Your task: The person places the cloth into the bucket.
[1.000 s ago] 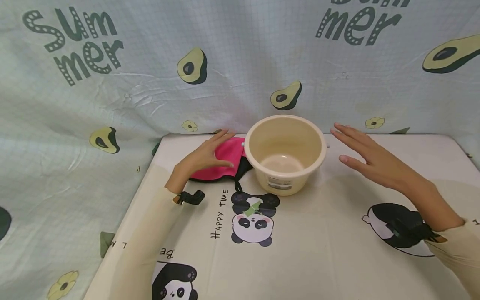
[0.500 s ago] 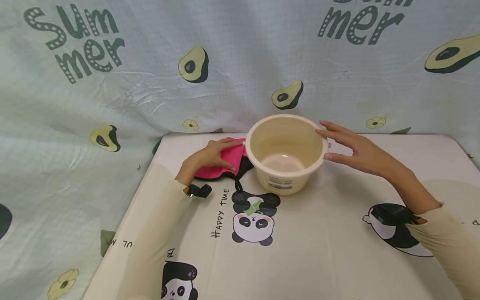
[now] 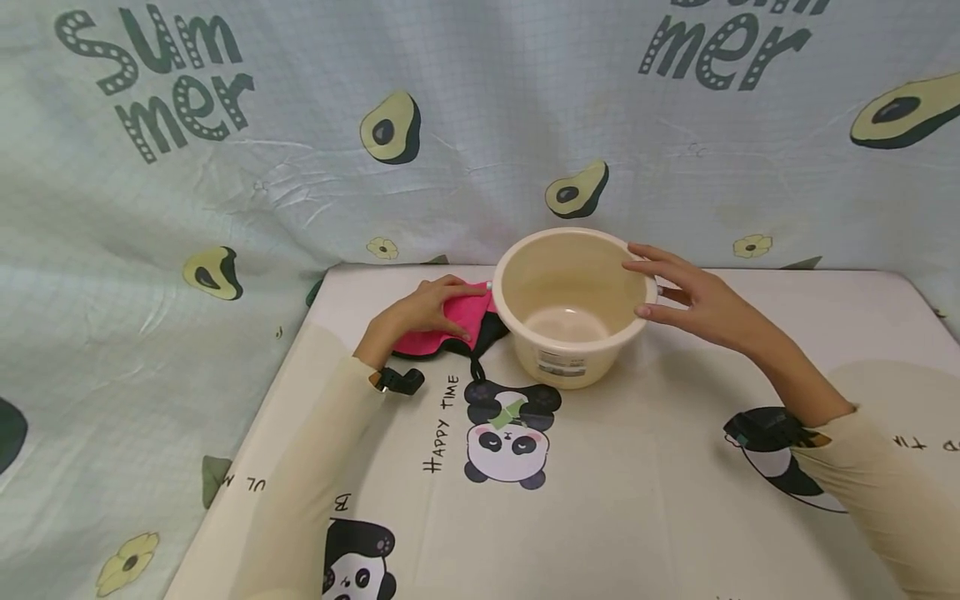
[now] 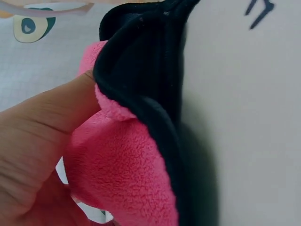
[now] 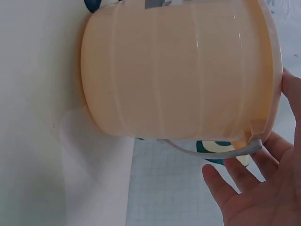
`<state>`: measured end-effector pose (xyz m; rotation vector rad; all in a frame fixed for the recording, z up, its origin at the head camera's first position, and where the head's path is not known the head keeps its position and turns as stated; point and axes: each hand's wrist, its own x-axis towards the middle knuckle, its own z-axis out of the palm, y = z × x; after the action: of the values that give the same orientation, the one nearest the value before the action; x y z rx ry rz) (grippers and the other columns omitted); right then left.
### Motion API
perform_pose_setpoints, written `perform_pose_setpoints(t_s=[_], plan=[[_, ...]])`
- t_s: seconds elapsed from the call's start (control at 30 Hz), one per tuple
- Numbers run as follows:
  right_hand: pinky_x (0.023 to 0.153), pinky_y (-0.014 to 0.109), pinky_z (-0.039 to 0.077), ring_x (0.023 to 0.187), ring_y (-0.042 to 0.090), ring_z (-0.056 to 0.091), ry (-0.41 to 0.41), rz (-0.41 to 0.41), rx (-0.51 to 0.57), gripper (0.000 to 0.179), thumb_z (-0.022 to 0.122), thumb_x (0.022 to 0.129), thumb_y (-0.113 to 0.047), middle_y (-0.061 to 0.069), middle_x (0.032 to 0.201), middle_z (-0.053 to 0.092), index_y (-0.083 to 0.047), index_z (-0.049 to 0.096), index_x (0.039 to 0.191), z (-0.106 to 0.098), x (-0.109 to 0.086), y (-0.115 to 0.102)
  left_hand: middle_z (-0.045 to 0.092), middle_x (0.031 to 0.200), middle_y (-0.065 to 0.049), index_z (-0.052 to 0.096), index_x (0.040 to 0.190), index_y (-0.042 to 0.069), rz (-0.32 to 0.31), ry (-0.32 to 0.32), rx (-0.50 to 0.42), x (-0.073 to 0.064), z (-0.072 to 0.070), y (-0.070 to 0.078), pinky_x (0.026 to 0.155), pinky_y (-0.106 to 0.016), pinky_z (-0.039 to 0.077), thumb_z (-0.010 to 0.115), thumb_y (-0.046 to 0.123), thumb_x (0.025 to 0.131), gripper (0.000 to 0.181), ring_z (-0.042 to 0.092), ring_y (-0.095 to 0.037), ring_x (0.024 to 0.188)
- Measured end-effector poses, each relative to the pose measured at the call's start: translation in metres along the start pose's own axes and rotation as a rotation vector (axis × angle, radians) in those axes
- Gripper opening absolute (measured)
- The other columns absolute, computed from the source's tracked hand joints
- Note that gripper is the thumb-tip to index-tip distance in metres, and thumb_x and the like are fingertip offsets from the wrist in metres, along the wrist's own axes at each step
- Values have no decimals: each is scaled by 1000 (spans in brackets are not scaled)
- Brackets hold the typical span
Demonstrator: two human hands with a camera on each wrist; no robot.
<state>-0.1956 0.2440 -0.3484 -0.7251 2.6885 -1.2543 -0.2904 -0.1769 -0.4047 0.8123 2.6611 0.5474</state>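
A cream plastic bucket (image 3: 525, 354) stands upright at the far middle of the table. My right hand (image 3: 701, 304) holds its right rim, with fingertips over the edge and the thumb at the near side. Below the rim, a pale handle (image 5: 235, 153) hangs beside the fingers in the right wrist view. Left of the bucket lies a pink fleecy cloth (image 3: 468, 312) with black edging and a black loop. My left hand (image 3: 416, 312) grips this cloth; in the left wrist view the thumb (image 4: 70, 103) presses at its folded black edge. The other left fingers are largely hidden.
A white tablecloth (image 3: 600, 508) with panda prints and lettering covers the table. Behind it hangs a pale curtain (image 3: 480, 75) printed with avocados and "Summer". Dark camera straps (image 3: 401, 381) sit on both wrists.
My right hand has moved left from beside the bucket onto its rim. My left hand has shifted right and lower over the cloth, its fingers closing on it.
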Motion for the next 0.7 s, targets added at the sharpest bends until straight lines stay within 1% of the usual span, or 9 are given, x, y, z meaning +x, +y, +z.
perform_pose_setpoints(t_s=[0.1, 0.23, 0.3, 0.37, 0.43, 0.47, 0.53, 0.6, 0.7], plan=[[111, 54, 37, 150, 26, 30, -2, 23, 36, 63, 72, 96, -19, -9, 167, 23, -19, 46, 154, 1, -1, -1, 48, 145, -13, 54, 149, 23, 10, 16, -15, 0, 2, 1, 111, -54, 37, 90, 35, 78, 81, 43, -35, 133], [115, 54, 35, 148, 27, 31, -10, 36, 71, 64, 71, 97, -17, -8, 168, 21, -20, 45, 155, 0, -1, -1, 55, 136, -12, 59, 145, 20, 41, 47, -37, -2, 4, 3, 105, -50, 44, 89, 31, 79, 73, 50, -31, 127], [117, 46, 34, 149, 27, 28, -13, 33, 90, 64, 71, 97, -15, -7, 168, 21, -20, 45, 155, 0, 0, -1, 59, 133, -12, 62, 142, 18, 60, 66, -44, -5, 5, 3, 103, -48, 45, 88, 29, 82, 66, 53, -29, 123], [116, 36, 33, 151, 28, 25, -18, 25, 114, 64, 71, 96, -13, -5, 167, 21, -18, 45, 154, 0, 0, -1, 61, 132, -12, 62, 141, 16, 82, 87, -52, -8, 5, 2, 102, -48, 46, 85, 25, 85, 61, 55, -29, 122], [115, 34, 32, 152, 28, 22, -25, 21, 135, 64, 71, 96, -11, -4, 167, 21, -17, 46, 154, 0, 0, 0, 62, 133, -11, 58, 145, 17, 101, 105, -61, -13, 5, 2, 101, -47, 47, 82, 24, 88, 63, 56, -28, 121], [116, 35, 31, 152, 28, 22, -26, 17, 144, 64, 71, 96, -10, -4, 167, 21, -16, 46, 154, 0, 1, 0, 63, 132, -11, 55, 148, 19, 108, 113, -63, -15, 4, 2, 101, -47, 47, 80, 25, 90, 64, 57, -27, 119], [119, 45, 27, 153, 29, 20, -28, 12, 156, 64, 71, 96, -9, -2, 167, 21, -15, 46, 154, 0, 1, 0, 62, 130, -11, 46, 154, 24, 121, 129, -67, -21, 1, 2, 99, -45, 47, 76, 26, 93, 68, 56, -25, 115], [119, 58, 23, 153, 29, 19, -28, 9, 166, 64, 71, 95, -8, -1, 167, 21, -14, 46, 154, 0, 1, 0, 60, 127, -11, 39, 158, 28, 134, 142, -70, -25, -3, 3, 96, -44, 46, 71, 26, 97, 69, 54, -25, 112], [118, 65, 19, 153, 28, 17, -25, 10, 170, 64, 72, 95, -8, 0, 167, 22, -13, 47, 153, -1, 1, 0, 57, 128, -12, 40, 158, 29, 154, 174, -78, -29, -10, 4, 93, -45, 45, 66, 20, 100, 64, 50, -26, 111]])
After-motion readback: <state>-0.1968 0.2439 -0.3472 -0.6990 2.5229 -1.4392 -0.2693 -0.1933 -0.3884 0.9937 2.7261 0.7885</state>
